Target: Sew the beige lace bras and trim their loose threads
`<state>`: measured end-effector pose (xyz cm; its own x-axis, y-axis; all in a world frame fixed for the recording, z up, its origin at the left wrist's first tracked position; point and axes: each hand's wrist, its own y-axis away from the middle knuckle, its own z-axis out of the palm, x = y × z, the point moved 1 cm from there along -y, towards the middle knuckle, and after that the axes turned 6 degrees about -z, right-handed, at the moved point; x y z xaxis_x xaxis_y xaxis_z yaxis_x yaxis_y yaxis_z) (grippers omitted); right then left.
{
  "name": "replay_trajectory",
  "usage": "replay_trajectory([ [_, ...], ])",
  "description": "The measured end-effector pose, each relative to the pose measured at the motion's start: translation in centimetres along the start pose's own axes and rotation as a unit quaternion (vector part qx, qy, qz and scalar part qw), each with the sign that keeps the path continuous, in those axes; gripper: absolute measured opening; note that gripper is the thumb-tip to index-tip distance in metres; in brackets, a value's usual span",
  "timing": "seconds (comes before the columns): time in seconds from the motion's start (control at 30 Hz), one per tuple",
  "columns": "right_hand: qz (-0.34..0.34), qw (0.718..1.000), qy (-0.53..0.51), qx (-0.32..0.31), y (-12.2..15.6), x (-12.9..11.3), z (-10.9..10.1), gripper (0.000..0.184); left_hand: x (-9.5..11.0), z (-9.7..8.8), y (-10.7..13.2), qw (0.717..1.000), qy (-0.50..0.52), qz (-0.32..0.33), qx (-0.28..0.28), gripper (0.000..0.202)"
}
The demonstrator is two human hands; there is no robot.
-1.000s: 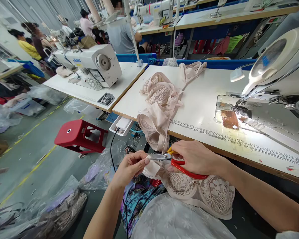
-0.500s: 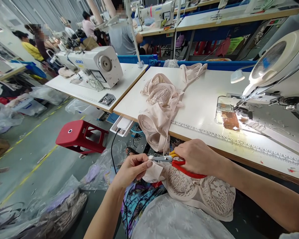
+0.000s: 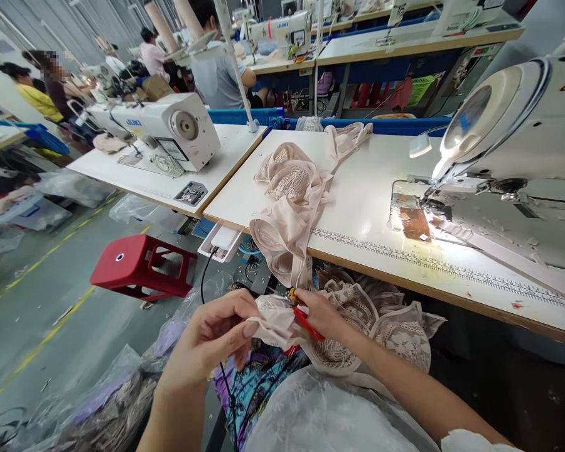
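My left hand (image 3: 211, 333) pinches an edge of the beige lace bra (image 3: 381, 326) that lies in my lap, below the table's front edge. My right hand (image 3: 322, 314) is closed round red-handled thread snips (image 3: 304, 323), whose tip is hidden against the fabric between the two hands. A pile of beige bras (image 3: 289, 201) lies on the white sewing table (image 3: 367, 207) just above my hands and hangs over its edge.
A sewing machine (image 3: 508, 125) with a lit needle area (image 3: 417, 216) stands at the right. Another machine (image 3: 169, 135) sits on the neighbouring table at left. A red stool (image 3: 136, 267) and plastic bags of fabric (image 3: 103, 402) are on the floor. Several people work at the back.
The view has shifted right and down. My hands have drawn closer together, the bra is bunched between them, and the snips' metal tip no longer shows.
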<state>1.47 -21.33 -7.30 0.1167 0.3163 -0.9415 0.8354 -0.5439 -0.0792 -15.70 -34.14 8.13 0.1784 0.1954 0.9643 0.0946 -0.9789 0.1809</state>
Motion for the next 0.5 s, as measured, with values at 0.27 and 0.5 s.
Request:
replay_trajectory([
  [0.27, 0.020, 0.995, -0.084, 0.057, 1.0, -3.7, 0.0, 0.012, -4.4, 4.0, -2.2, 0.829, -0.526, 0.140, 0.129, 0.038],
  [0.5, -0.084, 0.954, 0.155, 0.244, 4.0, -5.5, -2.8, 0.014, -3.4, 3.9, -2.7, 0.884, -0.357, 0.271, 0.131, 0.028],
])
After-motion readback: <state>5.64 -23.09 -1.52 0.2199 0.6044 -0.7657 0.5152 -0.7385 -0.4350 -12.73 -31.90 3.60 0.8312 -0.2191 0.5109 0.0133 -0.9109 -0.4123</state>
